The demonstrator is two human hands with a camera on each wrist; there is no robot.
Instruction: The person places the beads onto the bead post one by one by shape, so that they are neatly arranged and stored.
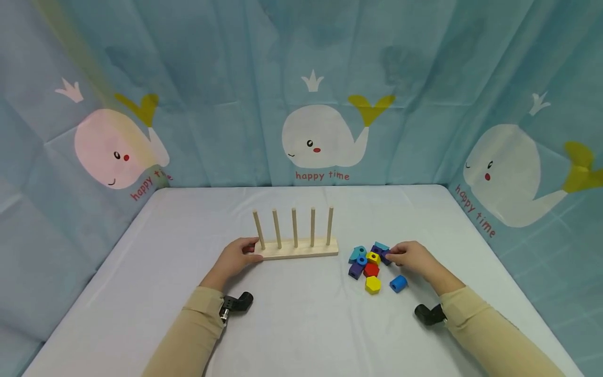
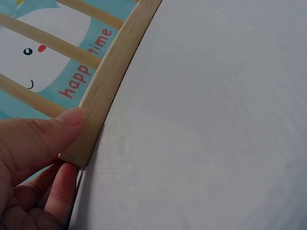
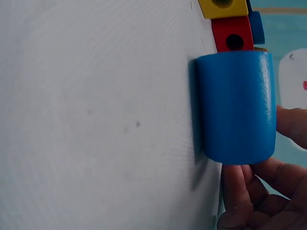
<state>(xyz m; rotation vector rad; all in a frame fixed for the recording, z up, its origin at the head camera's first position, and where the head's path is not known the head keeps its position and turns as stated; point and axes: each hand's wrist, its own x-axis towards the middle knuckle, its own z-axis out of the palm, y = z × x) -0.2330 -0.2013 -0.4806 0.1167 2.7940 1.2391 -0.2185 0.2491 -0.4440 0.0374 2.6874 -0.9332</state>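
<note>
Blue curtains (image 1: 226, 141) surround your white tabletop (image 1: 292, 314), and printed on them are whales (image 1: 320, 136), with the words "happy time" near each one. Your left hand (image 1: 235, 262) grips the left end of the wooden stand (image 1: 299, 252): the thumb (image 2: 43, 136) lies against the wood, and one finger is bent at the end of it. From this stand rise five pegs (image 1: 294, 228).

To the right of the stand lies a pile of coloured blocks (image 1: 371, 262). Your right hand (image 1: 414, 259) is at the right edge of this pile, with the fingertips (image 1: 394, 256) at a dark purple block (image 1: 386, 257) (if they pinch it, I cannot tell, because in the right wrist view a blue cylinder (image 1: 398, 284) covers the fingertips). That cylinder lies on its side, apart from the pile and near your right hand. Closest to you in the pile is a yellow hexagonal block (image 1: 372, 285), with a red block (image 1: 371, 270) just behind it. Each of your sleeves (image 1: 190, 324) is beige, with a black device (image 1: 242, 302) at the wrist.
</note>
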